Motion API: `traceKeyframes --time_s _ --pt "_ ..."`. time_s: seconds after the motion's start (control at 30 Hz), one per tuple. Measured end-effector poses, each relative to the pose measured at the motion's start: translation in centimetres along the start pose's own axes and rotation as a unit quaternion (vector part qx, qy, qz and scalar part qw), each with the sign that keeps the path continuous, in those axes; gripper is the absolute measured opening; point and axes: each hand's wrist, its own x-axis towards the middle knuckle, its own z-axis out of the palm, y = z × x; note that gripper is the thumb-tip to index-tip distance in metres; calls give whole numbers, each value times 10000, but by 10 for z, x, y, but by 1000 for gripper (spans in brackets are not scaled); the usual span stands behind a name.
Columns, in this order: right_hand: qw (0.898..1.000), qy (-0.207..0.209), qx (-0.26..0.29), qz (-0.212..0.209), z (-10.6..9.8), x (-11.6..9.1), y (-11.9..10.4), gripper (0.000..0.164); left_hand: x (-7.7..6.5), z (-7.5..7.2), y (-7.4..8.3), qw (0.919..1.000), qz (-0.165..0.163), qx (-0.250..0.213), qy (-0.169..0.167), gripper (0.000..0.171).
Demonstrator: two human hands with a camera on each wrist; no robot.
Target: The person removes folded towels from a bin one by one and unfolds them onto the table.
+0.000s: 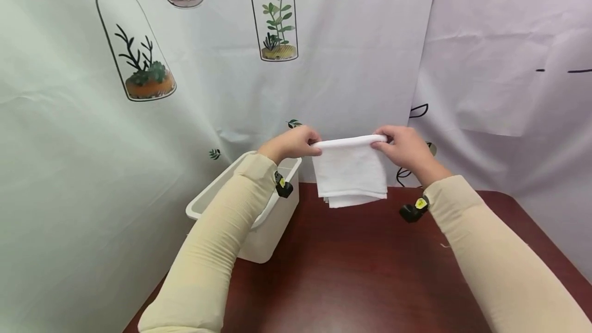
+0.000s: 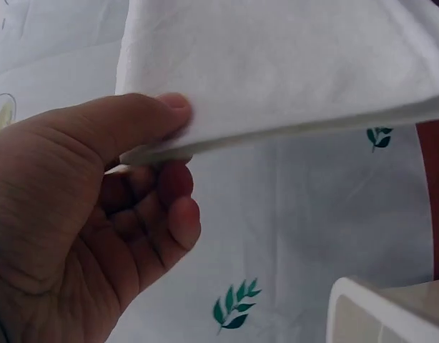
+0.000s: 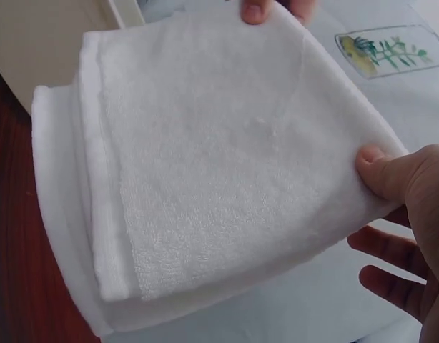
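A folded white towel (image 1: 351,171) hangs above the far part of the table, held by its top fold. My left hand (image 1: 297,144) pinches its left top corner between thumb and fingers. At the opposite top corner my right hand (image 1: 403,148) pinches it the same way. In the right wrist view the towel (image 3: 198,157) shows several layers, with a hemmed band along its lower edge. The left wrist view has the thumb (image 2: 151,118) lying flat on the cloth, the other fingers curled beneath.
A white plastic bin (image 1: 277,230) stands on the left of the dark red table (image 1: 370,271), partly behind my left forearm. A pale curtain (image 1: 342,76) printed with plants in glass jars hangs behind the table. Dark cameras sit on both wrists.
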Motion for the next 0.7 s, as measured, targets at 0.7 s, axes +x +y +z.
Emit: traceKeyframes --time_s 0.7 --pt "9900 -1273 241 564 30 -1 33 19 18 53 -12 9915 -1289 -179 -81 23"
